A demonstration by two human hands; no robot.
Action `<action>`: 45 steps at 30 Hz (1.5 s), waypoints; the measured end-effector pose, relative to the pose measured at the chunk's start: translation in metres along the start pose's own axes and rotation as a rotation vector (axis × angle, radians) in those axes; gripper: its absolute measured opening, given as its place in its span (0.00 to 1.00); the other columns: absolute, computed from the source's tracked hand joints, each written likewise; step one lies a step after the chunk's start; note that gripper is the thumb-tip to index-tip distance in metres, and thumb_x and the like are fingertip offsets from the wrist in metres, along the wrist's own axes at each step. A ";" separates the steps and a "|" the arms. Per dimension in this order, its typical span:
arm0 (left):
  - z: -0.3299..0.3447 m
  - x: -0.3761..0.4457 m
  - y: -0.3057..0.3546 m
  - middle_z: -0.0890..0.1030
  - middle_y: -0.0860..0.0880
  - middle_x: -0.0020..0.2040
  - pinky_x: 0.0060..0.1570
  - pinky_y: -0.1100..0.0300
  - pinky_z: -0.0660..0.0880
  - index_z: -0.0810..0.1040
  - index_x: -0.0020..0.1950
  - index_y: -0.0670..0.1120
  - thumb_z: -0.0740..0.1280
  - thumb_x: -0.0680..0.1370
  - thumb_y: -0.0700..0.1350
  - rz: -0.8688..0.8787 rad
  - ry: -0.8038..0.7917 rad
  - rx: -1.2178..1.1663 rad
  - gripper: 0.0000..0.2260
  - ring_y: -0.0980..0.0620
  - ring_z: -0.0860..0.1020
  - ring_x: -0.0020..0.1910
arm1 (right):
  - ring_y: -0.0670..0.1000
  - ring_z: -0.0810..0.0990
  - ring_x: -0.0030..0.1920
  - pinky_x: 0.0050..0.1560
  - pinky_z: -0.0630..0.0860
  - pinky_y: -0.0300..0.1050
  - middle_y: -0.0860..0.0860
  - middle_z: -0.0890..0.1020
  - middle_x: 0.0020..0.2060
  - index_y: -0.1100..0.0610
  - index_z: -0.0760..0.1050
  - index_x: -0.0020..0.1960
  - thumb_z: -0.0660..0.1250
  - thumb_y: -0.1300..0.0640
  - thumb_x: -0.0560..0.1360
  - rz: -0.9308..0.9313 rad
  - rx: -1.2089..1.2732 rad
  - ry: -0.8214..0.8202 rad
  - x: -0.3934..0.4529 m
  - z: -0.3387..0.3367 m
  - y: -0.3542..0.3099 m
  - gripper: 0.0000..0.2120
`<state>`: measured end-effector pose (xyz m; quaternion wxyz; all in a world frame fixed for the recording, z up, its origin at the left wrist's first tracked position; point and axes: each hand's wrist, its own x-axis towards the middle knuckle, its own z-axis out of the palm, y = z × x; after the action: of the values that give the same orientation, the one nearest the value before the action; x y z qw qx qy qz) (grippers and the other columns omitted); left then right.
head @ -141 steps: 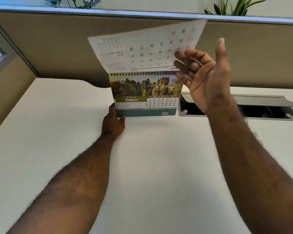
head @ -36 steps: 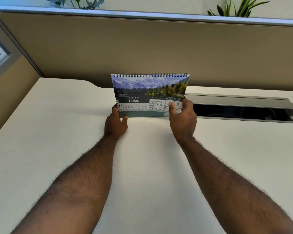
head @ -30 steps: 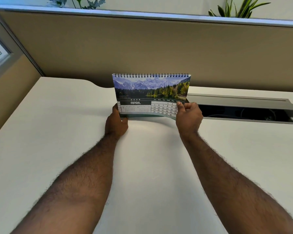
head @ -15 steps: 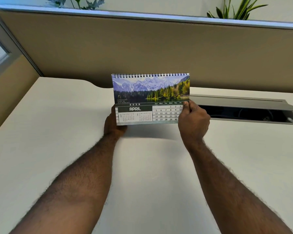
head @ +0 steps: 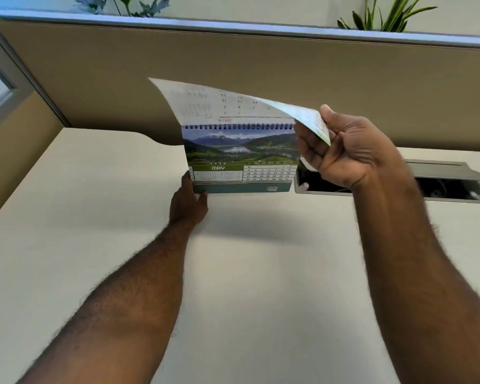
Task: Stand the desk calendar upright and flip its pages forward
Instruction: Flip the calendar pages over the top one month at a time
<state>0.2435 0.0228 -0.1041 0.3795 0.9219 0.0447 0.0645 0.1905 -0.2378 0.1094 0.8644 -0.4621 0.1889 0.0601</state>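
The spiral-bound desk calendar (head: 240, 157) stands upright near the back of the white desk (head: 247, 273), showing the MAY page with a lake and mountain photo. My left hand (head: 187, 202) grips its lower left corner and base. My right hand (head: 344, 146) is raised at the calendar's upper right, pinching the corner of a lifted page (head: 219, 102). That page curls up above the spiral binding, its white date grid facing me upside down.
A tan partition wall (head: 261, 70) runs just behind the calendar, with plants (head: 383, 16) on top. An open grey cable tray (head: 449, 187) is set into the desk to the right. A side partition (head: 14, 145) closes off the left.
My right hand lifted the APRIL page up from its lower right corner and over the binding, uncovering MAY. My left hand stayed at the lower left corner.
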 end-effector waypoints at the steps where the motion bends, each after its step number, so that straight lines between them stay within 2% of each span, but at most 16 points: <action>1: 0.001 0.001 0.000 0.75 0.42 0.66 0.61 0.48 0.73 0.61 0.70 0.46 0.68 0.75 0.45 -0.018 -0.007 0.001 0.27 0.39 0.75 0.63 | 0.51 0.87 0.35 0.34 0.82 0.44 0.56 0.87 0.36 0.61 0.78 0.47 0.66 0.54 0.79 -0.012 -0.002 0.015 0.002 0.003 -0.003 0.10; 5: 0.002 0.003 -0.001 0.75 0.44 0.67 0.61 0.50 0.73 0.61 0.70 0.48 0.69 0.75 0.46 -0.070 -0.019 -0.004 0.27 0.40 0.75 0.63 | 0.51 0.86 0.33 0.32 0.81 0.43 0.55 0.87 0.33 0.61 0.78 0.45 0.70 0.52 0.76 -0.042 -0.005 0.034 0.010 0.012 -0.013 0.11; 8: 0.001 0.003 0.001 0.75 0.44 0.67 0.61 0.49 0.73 0.61 0.70 0.47 0.69 0.74 0.46 -0.056 -0.022 -0.012 0.27 0.40 0.75 0.63 | 0.51 0.87 0.37 0.34 0.82 0.44 0.56 0.87 0.37 0.59 0.77 0.45 0.73 0.48 0.73 -0.092 0.056 0.008 0.018 0.014 -0.017 0.14; 11: 0.000 0.000 0.000 0.75 0.42 0.66 0.62 0.49 0.73 0.62 0.71 0.45 0.69 0.75 0.44 -0.005 -0.012 -0.044 0.28 0.39 0.75 0.63 | 0.54 0.87 0.45 0.40 0.83 0.45 0.57 0.88 0.44 0.58 0.77 0.43 0.69 0.45 0.76 -0.119 0.142 -0.085 0.026 0.017 -0.018 0.15; 14: -0.001 -0.002 0.002 0.76 0.41 0.65 0.61 0.51 0.72 0.62 0.71 0.43 0.69 0.75 0.42 -0.002 0.001 -0.056 0.27 0.39 0.75 0.63 | 0.56 0.85 0.54 0.50 0.83 0.48 0.57 0.86 0.52 0.60 0.78 0.51 0.62 0.39 0.78 -0.154 0.137 -0.134 0.036 0.016 -0.019 0.23; 17: -0.002 -0.001 0.002 0.75 0.43 0.67 0.63 0.52 0.71 0.62 0.72 0.44 0.68 0.75 0.43 -0.004 -0.003 -0.055 0.27 0.40 0.74 0.63 | 0.51 0.83 0.58 0.57 0.77 0.46 0.53 0.85 0.55 0.58 0.78 0.59 0.53 0.33 0.78 -0.254 -0.182 -0.042 0.044 0.016 -0.013 0.31; 19: -0.002 -0.002 0.002 0.75 0.42 0.67 0.63 0.51 0.71 0.61 0.72 0.44 0.68 0.75 0.43 -0.006 0.000 -0.047 0.28 0.39 0.74 0.64 | 0.43 0.81 0.52 0.50 0.75 0.38 0.49 0.83 0.52 0.58 0.76 0.60 0.49 0.33 0.79 -0.403 -0.525 0.084 0.048 0.014 -0.004 0.32; 21: -0.003 -0.002 0.002 0.75 0.42 0.66 0.63 0.51 0.71 0.62 0.71 0.43 0.68 0.75 0.43 -0.006 0.001 -0.045 0.27 0.39 0.74 0.63 | 0.41 0.78 0.48 0.43 0.73 0.38 0.47 0.80 0.48 0.58 0.74 0.61 0.46 0.33 0.79 -0.462 -0.762 0.135 0.054 0.008 0.007 0.33; 24: -0.003 -0.002 0.002 0.76 0.41 0.65 0.61 0.51 0.72 0.63 0.71 0.42 0.69 0.75 0.43 -0.003 0.003 -0.034 0.27 0.38 0.75 0.62 | 0.47 0.77 0.54 0.47 0.70 0.41 0.51 0.79 0.55 0.59 0.70 0.67 0.47 0.32 0.79 -0.394 -0.777 0.146 0.064 -0.004 0.021 0.35; 25: -0.003 -0.002 0.002 0.76 0.41 0.66 0.61 0.51 0.72 0.63 0.71 0.43 0.69 0.75 0.43 -0.003 0.001 -0.036 0.27 0.38 0.75 0.62 | 0.47 0.78 0.55 0.46 0.71 0.41 0.51 0.79 0.55 0.59 0.70 0.66 0.48 0.32 0.79 -0.389 -0.750 0.157 0.065 -0.008 0.025 0.34; 29: -0.003 -0.002 0.003 0.75 0.41 0.66 0.62 0.51 0.72 0.62 0.71 0.43 0.68 0.75 0.43 -0.016 -0.011 -0.035 0.27 0.39 0.74 0.63 | 0.37 0.80 0.43 0.40 0.75 0.34 0.45 0.82 0.46 0.54 0.74 0.59 0.52 0.37 0.81 -0.451 -0.666 0.309 0.067 -0.022 0.058 0.23; 32: -0.004 -0.001 0.003 0.75 0.42 0.66 0.62 0.52 0.72 0.63 0.71 0.44 0.68 0.75 0.43 -0.017 -0.008 -0.039 0.26 0.40 0.74 0.63 | 0.46 0.79 0.51 0.51 0.73 0.40 0.49 0.82 0.55 0.54 0.74 0.65 0.58 0.45 0.81 -0.447 -0.788 0.403 0.067 -0.031 0.089 0.18; 34: -0.004 -0.002 0.004 0.75 0.42 0.66 0.62 0.53 0.72 0.63 0.70 0.44 0.68 0.75 0.43 -0.012 -0.010 -0.041 0.26 0.40 0.74 0.63 | 0.51 0.79 0.54 0.52 0.70 0.39 0.52 0.82 0.57 0.55 0.73 0.67 0.61 0.48 0.81 -0.441 -0.918 0.372 0.065 -0.035 0.106 0.18; 37: -0.004 -0.002 0.004 0.76 0.42 0.66 0.61 0.52 0.72 0.63 0.70 0.43 0.68 0.75 0.43 -0.010 -0.005 -0.033 0.25 0.40 0.75 0.63 | 0.55 0.80 0.58 0.54 0.71 0.39 0.53 0.83 0.59 0.56 0.72 0.67 0.64 0.51 0.79 -0.455 -1.021 0.391 0.060 -0.039 0.123 0.18; 41: -0.003 -0.001 0.004 0.75 0.42 0.67 0.62 0.51 0.72 0.63 0.70 0.43 0.68 0.75 0.44 -0.015 -0.013 -0.024 0.26 0.39 0.74 0.63 | 0.56 0.79 0.61 0.60 0.78 0.49 0.53 0.81 0.62 0.55 0.71 0.69 0.66 0.50 0.78 -0.469 -1.099 0.443 0.051 -0.037 0.139 0.21; 45: -0.003 -0.002 0.003 0.76 0.42 0.65 0.60 0.51 0.73 0.63 0.70 0.43 0.68 0.75 0.43 -0.008 -0.004 -0.038 0.25 0.39 0.75 0.62 | 0.55 0.83 0.52 0.46 0.76 0.42 0.54 0.84 0.55 0.56 0.74 0.61 0.67 0.49 0.78 -0.548 -1.061 0.604 0.045 -0.038 0.144 0.16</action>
<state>0.2409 0.0225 -0.0994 0.3973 0.9144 0.0467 0.0621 0.1817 -0.1914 -0.0385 0.4132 -0.8524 0.2431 -0.2089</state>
